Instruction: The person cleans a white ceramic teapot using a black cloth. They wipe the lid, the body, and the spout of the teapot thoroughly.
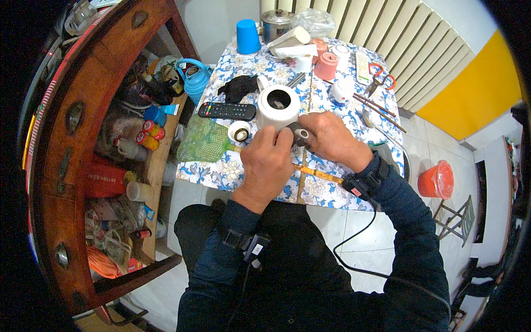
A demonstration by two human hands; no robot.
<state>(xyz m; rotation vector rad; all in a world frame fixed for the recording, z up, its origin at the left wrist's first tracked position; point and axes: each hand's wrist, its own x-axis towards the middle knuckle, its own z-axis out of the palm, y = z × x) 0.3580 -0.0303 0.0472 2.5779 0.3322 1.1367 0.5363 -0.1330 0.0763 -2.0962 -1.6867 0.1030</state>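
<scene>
A white teapot (278,117) stands open at the top on the patterned table, its spout (302,134) pointing toward me. A dark grey cloth (296,128) is bunched round the spout. My left hand (266,160) pinches the cloth's left side, fingers closed and close against the pot. From the right, my right hand (335,139) curls its fingers on the cloth and spout; its fingertips are partly hidden. The white lid (239,131) lies upturned left of the pot. Beyond it are a black remote control (227,111) and a crumpled black cloth (238,88).
A green fly swatter (206,141) and a yellow strip (317,174) lie near my hands. Farther back are a blue cup (248,37), pink cups (326,66), scissors (379,79) and chopsticks (380,110). A wooden cabinet (69,160) stands left, a red bucket (436,180) right.
</scene>
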